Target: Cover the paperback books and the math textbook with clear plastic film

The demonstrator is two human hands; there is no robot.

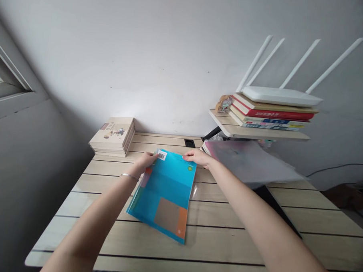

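A blue book [170, 183] in a clear cover, with a barcode label near its top left and an orange and brown patch at its lower right, is over the middle of the desk. My left hand [147, 160] grips its upper left edge, fingers closed on it. At the top right edge, my right hand [196, 156] pinches the same book between thumb and fingers. Whether the book's lower end touches the desk I cannot tell.
Stacked beige books [112, 135] stand at the back left of the slatted desk [219, 242]. A translucent folder [249, 161] and a black flat object [279, 208] lie at right. Above, a raised shelf [238, 130] carries books [275, 114] and a white router [279, 95].
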